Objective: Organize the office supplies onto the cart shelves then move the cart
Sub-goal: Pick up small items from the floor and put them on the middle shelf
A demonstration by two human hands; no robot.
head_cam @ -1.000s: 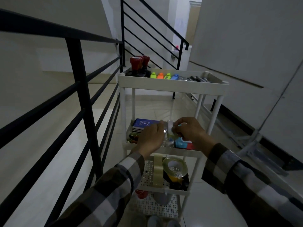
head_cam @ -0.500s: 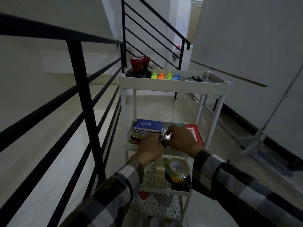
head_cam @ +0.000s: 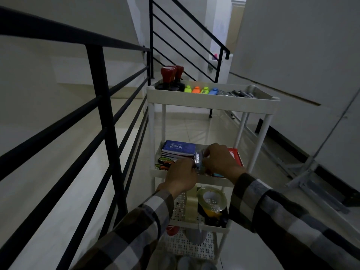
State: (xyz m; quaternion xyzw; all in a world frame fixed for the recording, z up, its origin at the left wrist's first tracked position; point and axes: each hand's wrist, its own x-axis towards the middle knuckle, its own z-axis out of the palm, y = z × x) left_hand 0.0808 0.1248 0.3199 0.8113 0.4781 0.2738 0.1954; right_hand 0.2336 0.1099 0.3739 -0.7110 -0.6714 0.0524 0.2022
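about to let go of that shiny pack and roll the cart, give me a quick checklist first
1. Pack set down on the second shelf: cannot tell, both hands cover it.
2. Left hand and right hand off the pack: not ok, both grip it.
3. Top tray items inside the rim: ok, stamps and highlighters sit within it.
4. Tape rolls on the third shelf steady: ok, resting inside the rim.
5. Railing clearance on the left: cannot tell, cart stands close beside it.
6. Floor ahead free: cannot tell, cart blocks the view.

White cart [head_cam: 212,103]; blue notebook [head_cam: 179,148]; red stamps [head_cam: 171,74]; plaid sleeves [head_cam: 148,217]; black railing [head_cam: 103,98].
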